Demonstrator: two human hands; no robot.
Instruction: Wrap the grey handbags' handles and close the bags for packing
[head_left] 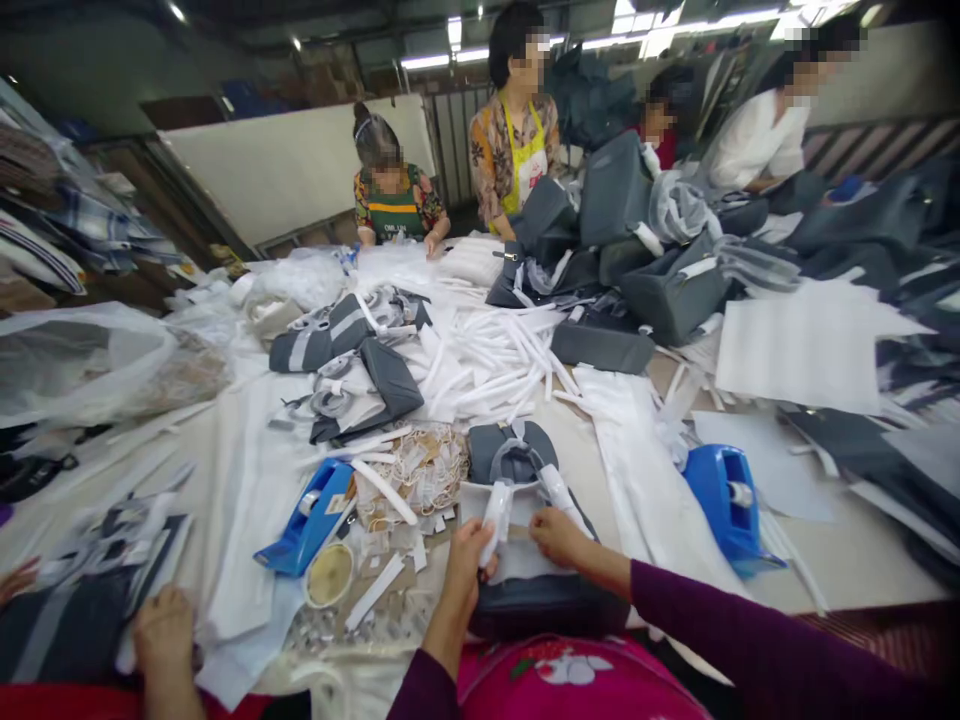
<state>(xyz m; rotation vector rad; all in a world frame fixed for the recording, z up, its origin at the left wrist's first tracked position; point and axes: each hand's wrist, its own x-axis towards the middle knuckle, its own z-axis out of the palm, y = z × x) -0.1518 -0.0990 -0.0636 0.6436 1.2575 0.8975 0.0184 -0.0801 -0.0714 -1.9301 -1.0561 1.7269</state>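
Observation:
A dark grey handbag (551, 605) lies right in front of me, its flap (517, 448) pointing away. Its two handles are wrapped in white foam sleeves. My left hand (471, 552) is closed around the left handle's foam sleeve (496, 515). Close to the right handle's sleeve (559, 492), my right hand (559, 537) has its fingers curled in above the bag; what they pinch is hidden. Left of the bag are a heap of tags with strings (420, 465) and a small round tub (328, 575).
Blue tape dispensers stand at left (307, 520) and right (724, 505). White foam tubes (487, 360) heap in mid-table, with dark bags (667, 290) piled behind at right. A neighbour's hand (165, 635) works at lower left on another bag (64, 625). Several people are across the table.

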